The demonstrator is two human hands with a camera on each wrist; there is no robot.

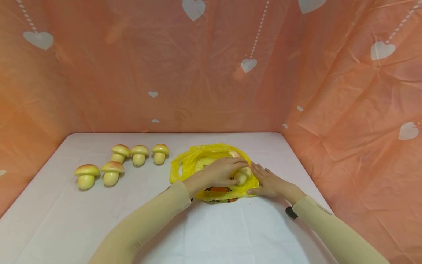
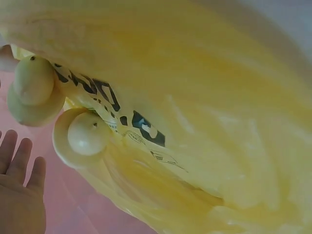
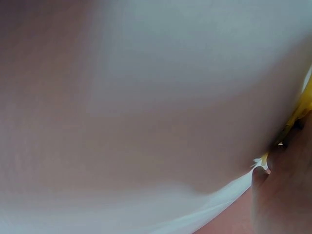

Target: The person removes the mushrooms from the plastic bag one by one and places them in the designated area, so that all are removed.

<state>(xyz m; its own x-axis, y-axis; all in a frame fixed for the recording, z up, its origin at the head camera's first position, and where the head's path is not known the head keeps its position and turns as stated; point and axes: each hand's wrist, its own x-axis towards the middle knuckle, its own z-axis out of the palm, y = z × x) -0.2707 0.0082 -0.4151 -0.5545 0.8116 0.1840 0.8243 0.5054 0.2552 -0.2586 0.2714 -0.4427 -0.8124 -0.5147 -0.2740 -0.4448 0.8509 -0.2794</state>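
Note:
A yellow plastic bag [image 1: 184, 167] with dark and orange printing lies with its mouth spread on the white table. My left hand [image 1: 221, 171] reaches over it and holds a toy mushroom [image 1: 241, 179], the thumb by the stem and fingers over the cap. In the left wrist view a fingertip [image 2: 7, 59] meets one mushroom [image 2: 33, 84]; a second mushroom [image 2: 87, 132] sits beside it against the bag. Several straight fingers [image 2: 19, 161] show below them. My right hand [image 1: 271, 184] rests on the bag's right rim, fingers extended and thumb apart.
Several more yellow mushrooms with reddish-topped caps stand left of the bag: one mushroom [image 1: 86, 179] at the front left, another mushroom [image 1: 159, 157] nearest the bag. An orange cloth with white hearts [image 1: 193, 9] hangs behind and beside the white table [image 1: 59, 205].

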